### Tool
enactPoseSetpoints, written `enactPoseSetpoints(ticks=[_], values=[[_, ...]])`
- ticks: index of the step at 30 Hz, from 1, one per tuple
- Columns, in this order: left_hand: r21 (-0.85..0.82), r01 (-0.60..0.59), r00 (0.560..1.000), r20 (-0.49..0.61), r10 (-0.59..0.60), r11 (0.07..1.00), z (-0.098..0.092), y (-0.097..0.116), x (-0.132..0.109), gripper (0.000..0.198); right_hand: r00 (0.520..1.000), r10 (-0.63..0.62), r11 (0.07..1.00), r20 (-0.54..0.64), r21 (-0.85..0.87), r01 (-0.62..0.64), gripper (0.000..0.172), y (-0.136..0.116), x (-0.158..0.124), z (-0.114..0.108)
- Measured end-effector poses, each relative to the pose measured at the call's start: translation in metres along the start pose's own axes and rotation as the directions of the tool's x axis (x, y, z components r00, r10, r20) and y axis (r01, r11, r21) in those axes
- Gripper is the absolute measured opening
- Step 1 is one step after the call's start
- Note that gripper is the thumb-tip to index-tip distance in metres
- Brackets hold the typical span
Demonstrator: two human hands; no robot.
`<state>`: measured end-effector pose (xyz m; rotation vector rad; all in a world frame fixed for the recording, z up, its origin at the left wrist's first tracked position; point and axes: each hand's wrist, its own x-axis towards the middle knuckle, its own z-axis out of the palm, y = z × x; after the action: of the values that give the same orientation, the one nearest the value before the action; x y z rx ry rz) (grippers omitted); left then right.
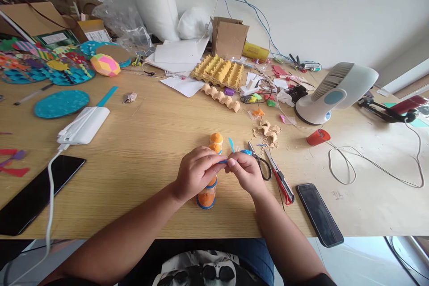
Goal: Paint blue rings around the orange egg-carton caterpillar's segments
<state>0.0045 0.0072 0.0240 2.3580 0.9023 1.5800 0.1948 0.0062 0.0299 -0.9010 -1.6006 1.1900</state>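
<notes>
Clock centered on where your hands meet, 12 straight away from you: your left hand (198, 170) has a thin blue strip (221, 161) pinched between its fingers, your right hand (247, 170) has thumb and fingers closed on the other end, both above the surface (134, 178). The orange bumpy row (206, 199) with blue edging lies under your left hand, far end at 11, near end at 7; your hand hides its middle. Blue flat tool (231, 144) at 12, near your fingers. Blue lump (246, 152) at 2, just past your right hand. Black-handled scissors (267, 170) at 3, red utility knife (284, 184) near them, toward 4. Dark phone (320, 215) at 4, by the surface edge. Torn carton scraps (269, 130) at 2, fan (335, 91) further out same heading. Yellow egg tray (217, 71) at 12, well away, loose carton strip (221, 97) just this side of it. White power bank (84, 125) between 9 and 10, black device (40, 192) around 9.
</notes>
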Motion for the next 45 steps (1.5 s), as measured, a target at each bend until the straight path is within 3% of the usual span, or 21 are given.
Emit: enactPoseSetpoints(ticks=[7,17,22,28,34,45], values=[[0.033,-0.014,1.0,-0.023,0.015,0.999,-0.0034,0.0013,0.0028,0.01,0.999,0.017,1.0,-0.033,0.017,-0.017,0.04,-0.0027,-0.0006,0.0008],[0.055,0.0,0.999,-0.033,0.001,0.998,-0.0052,-0.0006,0.0007,0.028,0.999,-0.007,0.998,-0.043,0.056,0.01,0.035,-0.0024,-0.0017,0.0013],[0.027,0.002,1.0,-0.029,-0.002,1.0,-0.0052,0.003,0.0039,0.011,0.999,-0.004,0.999,-0.048,0.04,0.006,0.039,-0.0037,-0.0013,0.0006],[0.021,-0.016,0.999,-0.027,0.017,1.0,-0.005,0.0057,0.0064,0.009,1.0,-0.008,1.0,-0.002,0.025,0.008,0.04,-0.0031,0.0001,0.0009],[0.069,-0.007,0.999,-0.033,0.009,0.998,-0.0013,0.0042,0.0056,0.022,0.996,-0.008,1.0,-0.091,0.005,0.008,0.031,0.0012,-0.0008,0.002],[0.061,-0.008,1.0,-0.014,0.008,0.998,-0.0016,0.0032,0.0045,0.019,0.997,-0.02,1.0,-0.074,-0.022,0.019,0.039,-0.0029,-0.0011,0.002]])
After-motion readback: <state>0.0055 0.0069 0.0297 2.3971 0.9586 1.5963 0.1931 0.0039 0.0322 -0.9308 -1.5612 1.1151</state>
